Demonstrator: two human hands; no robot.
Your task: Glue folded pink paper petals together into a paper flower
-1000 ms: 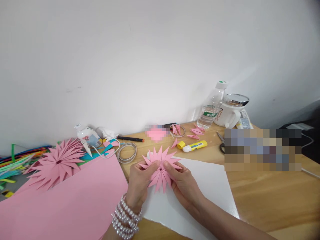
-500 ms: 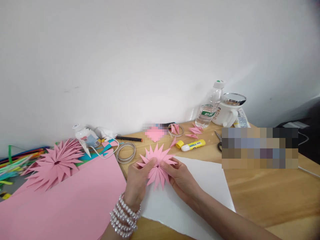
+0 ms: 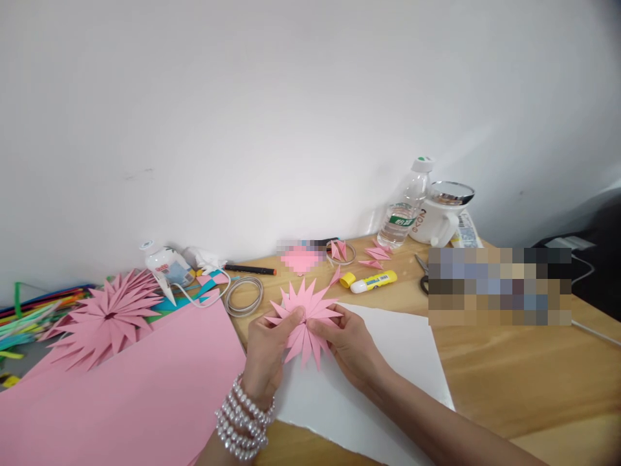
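Note:
Both of my hands hold a small pink paper flower (image 3: 305,310) with many pointed petals, just above a white sheet (image 3: 383,369). My left hand (image 3: 266,353), with pearl bracelets on the wrist, pinches the flower's left side, thumb near its centre. My right hand (image 3: 350,349) grips its right side, fingers closed on the petals. A bigger pink paper flower (image 3: 104,320) lies to the left, partly on a large pink sheet (image 3: 126,395).
On the wooden table (image 3: 524,369) lie a glue stick (image 3: 373,281) with its yellow cap off, scissors (image 3: 422,272), folded pink petals (image 3: 376,255), a tape ring (image 3: 245,294), a black pen (image 3: 252,269), a glue bottle (image 3: 162,262), a water bottle (image 3: 405,210) and a white mug (image 3: 439,220). Coloured strips (image 3: 29,310) lie far left.
The flower has turned slightly in my fingers; my hands kept their grip. The view shifted a little.

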